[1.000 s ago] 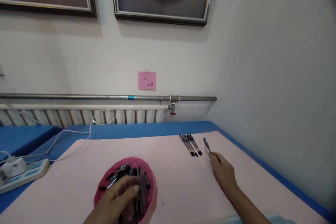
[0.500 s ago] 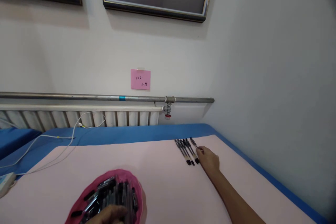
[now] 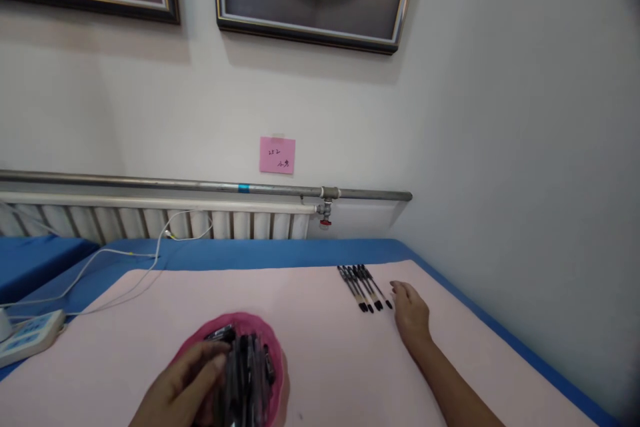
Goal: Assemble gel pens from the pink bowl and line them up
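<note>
My left hand (image 3: 183, 380) is at a pink scalloped basket (image 3: 277, 407), its thumb and fingers closed on a bunch of black pens (image 3: 245, 373). The bunch is slightly blurred, and its lower part leaves the bottom of the view. More pens lie in the basket, partly hidden by the hand. On the pink sheet, several black-capped pens (image 3: 361, 288) lie side by side in a slanted row. Just right of that row is my right hand (image 3: 413, 312), fingers loosely apart and nothing in them. It does not touch the row's rightmost pen (image 3: 379, 288).
A pale pink sheet (image 3: 200, 293) covers the blue table (image 3: 280, 250). To the left lie a white power strip (image 3: 33, 340) and white cables (image 3: 115, 252). Behind the table are a radiator (image 3: 190, 223), a pipe (image 3: 370, 195) and a wall with framed pictures (image 3: 310, 40).
My right hand has let go of a pen at the row's right end and moved slightly right. My left hand has risen further into view at the basket. The camera view has shifted.
</note>
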Action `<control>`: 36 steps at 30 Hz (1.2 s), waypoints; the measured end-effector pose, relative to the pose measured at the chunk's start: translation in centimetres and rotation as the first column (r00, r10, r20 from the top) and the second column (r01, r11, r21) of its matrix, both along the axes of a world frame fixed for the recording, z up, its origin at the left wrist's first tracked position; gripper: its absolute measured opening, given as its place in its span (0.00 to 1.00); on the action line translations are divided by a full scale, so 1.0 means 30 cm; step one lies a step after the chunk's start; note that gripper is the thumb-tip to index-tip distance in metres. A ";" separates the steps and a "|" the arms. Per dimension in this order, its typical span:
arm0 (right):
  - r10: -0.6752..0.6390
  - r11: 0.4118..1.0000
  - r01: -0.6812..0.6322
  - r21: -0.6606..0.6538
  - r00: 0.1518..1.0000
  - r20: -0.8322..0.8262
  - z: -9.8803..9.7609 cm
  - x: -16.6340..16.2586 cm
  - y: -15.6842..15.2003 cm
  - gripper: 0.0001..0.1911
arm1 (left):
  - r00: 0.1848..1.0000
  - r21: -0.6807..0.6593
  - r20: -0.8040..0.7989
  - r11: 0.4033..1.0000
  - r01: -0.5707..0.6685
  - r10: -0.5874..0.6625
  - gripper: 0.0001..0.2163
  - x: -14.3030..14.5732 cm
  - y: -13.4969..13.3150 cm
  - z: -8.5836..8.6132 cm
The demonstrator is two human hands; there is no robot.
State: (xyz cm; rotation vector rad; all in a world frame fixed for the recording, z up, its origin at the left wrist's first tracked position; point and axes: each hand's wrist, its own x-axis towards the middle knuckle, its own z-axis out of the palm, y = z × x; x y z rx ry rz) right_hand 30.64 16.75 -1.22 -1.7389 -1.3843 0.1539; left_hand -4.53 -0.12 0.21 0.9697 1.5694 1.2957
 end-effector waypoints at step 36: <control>0.562 0.800 -0.599 0.030 0.731 -0.386 0.012 -0.607 -0.157 0.11 | 0.637 0.133 -0.765 0.991 0.021 0.089 0.13 -0.071 0.098 -0.055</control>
